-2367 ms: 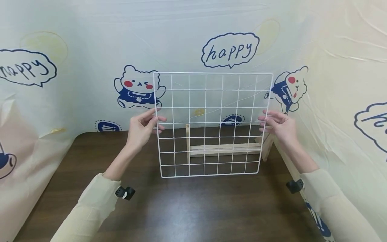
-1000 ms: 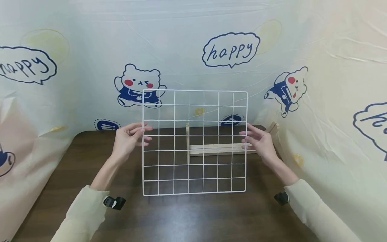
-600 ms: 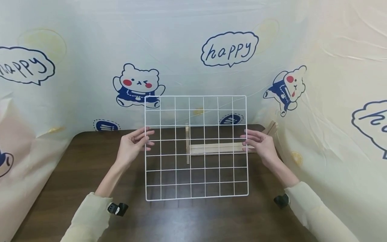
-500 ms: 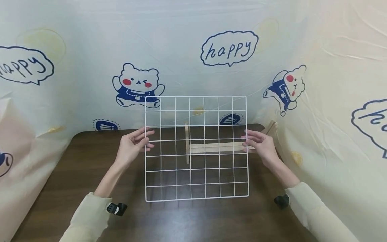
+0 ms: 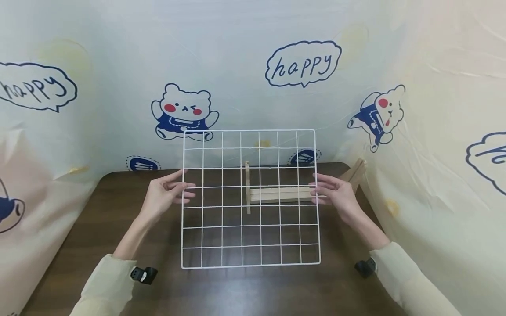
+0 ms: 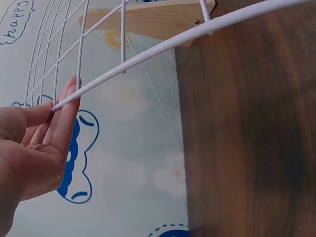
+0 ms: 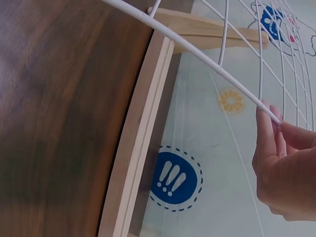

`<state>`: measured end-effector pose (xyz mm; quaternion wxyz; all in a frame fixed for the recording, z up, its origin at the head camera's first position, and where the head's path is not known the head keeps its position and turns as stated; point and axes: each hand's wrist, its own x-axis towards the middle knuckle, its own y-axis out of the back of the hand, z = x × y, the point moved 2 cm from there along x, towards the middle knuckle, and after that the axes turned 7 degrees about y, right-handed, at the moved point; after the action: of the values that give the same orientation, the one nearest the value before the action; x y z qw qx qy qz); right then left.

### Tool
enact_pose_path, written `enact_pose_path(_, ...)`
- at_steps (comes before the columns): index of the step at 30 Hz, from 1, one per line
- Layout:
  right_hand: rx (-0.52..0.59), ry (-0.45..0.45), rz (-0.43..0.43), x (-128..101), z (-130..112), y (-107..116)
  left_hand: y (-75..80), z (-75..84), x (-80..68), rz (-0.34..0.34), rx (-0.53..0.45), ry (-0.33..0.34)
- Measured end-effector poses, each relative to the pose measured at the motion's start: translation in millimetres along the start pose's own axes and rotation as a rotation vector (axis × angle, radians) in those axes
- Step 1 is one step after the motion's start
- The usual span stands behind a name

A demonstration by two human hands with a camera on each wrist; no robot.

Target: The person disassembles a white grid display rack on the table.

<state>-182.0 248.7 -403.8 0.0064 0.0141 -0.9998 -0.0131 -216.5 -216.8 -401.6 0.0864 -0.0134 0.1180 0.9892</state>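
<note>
A white wire grid panel (image 5: 261, 226) stands upright between my hands, its lower edge over the table's middle. My left hand (image 5: 160, 197) pinches the left rim, with the thumb on the near side and fingers behind. On the opposite rim my right hand (image 5: 341, 195) holds on in the same way, its fingertips reaching behind the wires. In the left wrist view the thumb and fingers meet at the thick outer wire (image 6: 148, 53). The right wrist view likewise has that hand's fingers around the rim wire (image 7: 197, 53).
Behind the panel rests a pale wooden stand with a crossbar (image 5: 280, 195), a left upright (image 5: 247, 188) and a slanted right piece (image 5: 357, 173). The dark wooden table (image 5: 99, 219) meets patterned cloth walls (image 5: 245, 52) at the back and sides.
Both hands have brought the grid panel down and to the left, with its lower edge now nearer the table's front. The wooden stand has stayed put.
</note>
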Motion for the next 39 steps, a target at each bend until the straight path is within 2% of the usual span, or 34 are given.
enact_pose_path(3, 0.053, -0.005, -0.018, 1, 3, -3, 4.2, -3.4, -0.8, -0.003, -0.023, 0.035)
enact_pose_path(7, 0.096, -0.045, -0.02, 0, 8, -8, 9.0, -10.8, -1.9, -0.049, -0.106, 0.095)
enact_pose_path(13, 0.137, -0.073, -0.021, -1, 15, -18, 18.7, -19.4, -5.1, -0.088, -0.21, 0.118)
enact_pose_path(17, 0.17, -0.084, -0.058, 1, 18, -25, 27.5, -23.4, -9.7, -0.087, -0.211, 0.137)
enact_pose_path(23, 0.232, -0.114, -0.047, 2, 19, -27, 33.1, -23.0, -11.6, -0.095, -0.198, 0.148)
enact_pose_path(29, 0.237, -0.156, -0.048, 1, 20, -32, 35.1, -23.8, -10.6, -0.087, -0.171, 0.167)
enact_pose_path(39, 0.261, -0.172, -0.046, 0, 29, -55, 54.4, -31.0, -18.9, -0.076, -0.155, 0.155)
